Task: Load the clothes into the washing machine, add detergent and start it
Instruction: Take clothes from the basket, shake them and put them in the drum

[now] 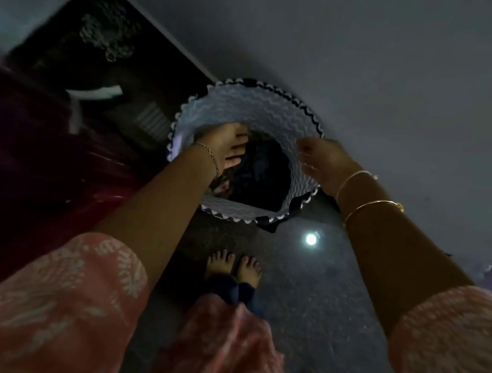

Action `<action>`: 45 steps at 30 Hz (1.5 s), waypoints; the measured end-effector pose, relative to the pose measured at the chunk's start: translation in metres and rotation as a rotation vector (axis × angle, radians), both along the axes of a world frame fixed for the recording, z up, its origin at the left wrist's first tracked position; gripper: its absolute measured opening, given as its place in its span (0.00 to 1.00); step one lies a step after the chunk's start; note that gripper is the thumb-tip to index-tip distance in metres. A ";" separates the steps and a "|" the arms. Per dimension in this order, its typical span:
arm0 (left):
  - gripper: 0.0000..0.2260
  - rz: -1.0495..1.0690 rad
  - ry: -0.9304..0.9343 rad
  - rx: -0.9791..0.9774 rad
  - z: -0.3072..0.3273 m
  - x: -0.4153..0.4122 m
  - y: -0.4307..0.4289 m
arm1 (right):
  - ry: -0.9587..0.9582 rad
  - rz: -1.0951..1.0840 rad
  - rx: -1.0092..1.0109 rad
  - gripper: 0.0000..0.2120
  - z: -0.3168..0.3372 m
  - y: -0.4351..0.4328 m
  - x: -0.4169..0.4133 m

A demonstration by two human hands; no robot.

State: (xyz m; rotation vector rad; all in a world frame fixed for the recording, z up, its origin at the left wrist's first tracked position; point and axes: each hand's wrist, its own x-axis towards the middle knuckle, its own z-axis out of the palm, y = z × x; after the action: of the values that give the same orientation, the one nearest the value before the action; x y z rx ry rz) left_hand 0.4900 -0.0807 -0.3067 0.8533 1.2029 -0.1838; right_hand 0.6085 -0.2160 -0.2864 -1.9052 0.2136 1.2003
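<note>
Dim light, parts blurred. One woven basket [250, 112], white with dark trim, stands on the floor [333, 297] against the wall [384, 79]. Its mouth opens upward toward the camera and its long axis runs roughly upright. Inside: a dark heap of clothes [262, 176], low in the basket; the number of pieces cannot be made out. Left hand [228, 146] is down inside the mouth at the left wall, its fingers [236, 156] lying close together and pointing toward the heap; whether they pinch cloth cannot be told. Right hand [322, 166] is at the right side of the rim, fingertips closed on the rim edge. Left wrist: one thin bracelet [211, 155]; right forearm: two bangles [374, 205]. Two bare feet [219, 262] stand near the basket's near side, apart from it. One bright light spot [311, 239] lies on the floor between the feet and the right arm. A dark red glossy appliance [17, 156] stands just left of the basket; bare floor lies to the right.
</note>
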 end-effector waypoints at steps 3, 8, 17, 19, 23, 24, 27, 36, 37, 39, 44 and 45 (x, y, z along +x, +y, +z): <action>0.18 -0.032 0.061 0.011 -0.064 0.008 -0.006 | 0.016 -0.026 -0.021 0.06 -0.055 0.003 -0.003; 0.19 -0.103 0.199 0.065 -0.166 0.034 -0.016 | 0.018 -0.007 -0.040 0.12 -0.136 0.014 0.010; 0.35 -0.279 0.294 0.181 -0.300 0.063 -0.033 | 0.001 -0.074 0.090 0.10 -0.183 0.023 0.048; 0.24 -0.249 0.256 0.184 -0.276 0.059 -0.036 | 0.035 -0.075 0.139 0.10 -0.182 0.018 0.049; 0.18 -0.131 0.253 0.165 -0.225 0.040 -0.031 | 0.048 0.001 0.110 0.17 -0.171 0.008 0.034; 0.18 -0.051 0.236 0.126 -0.208 0.036 -0.027 | 0.043 0.004 0.104 0.17 -0.163 0.005 0.029; 0.16 0.164 0.105 0.062 -0.152 0.021 -0.014 | 0.044 -0.024 0.133 0.14 -0.127 0.001 0.013; 0.23 0.424 -0.207 -0.166 0.079 0.006 0.029 | -0.138 0.219 0.491 0.56 0.052 0.020 -0.025; 0.23 0.399 -0.219 -0.152 0.107 0.005 0.033 | -0.141 0.221 0.515 0.59 0.078 0.025 -0.025; 0.24 0.330 -0.250 -0.144 0.165 0.004 0.035 | -0.151 0.232 0.555 0.61 0.131 0.036 -0.025; 0.25 0.239 -0.323 -0.070 0.287 0.000 0.036 | -0.190 0.270 0.662 0.57 0.245 0.048 -0.030; 0.25 0.226 -0.350 -0.057 0.309 -0.001 0.037 | -0.221 0.272 0.682 0.58 0.264 0.051 -0.032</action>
State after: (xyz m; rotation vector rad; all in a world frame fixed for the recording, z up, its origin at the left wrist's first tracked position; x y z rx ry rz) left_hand 0.4887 -0.0441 0.0026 0.6608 0.9504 0.1111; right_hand 0.5770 -0.1654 -0.0220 -1.4604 -0.5289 1.0417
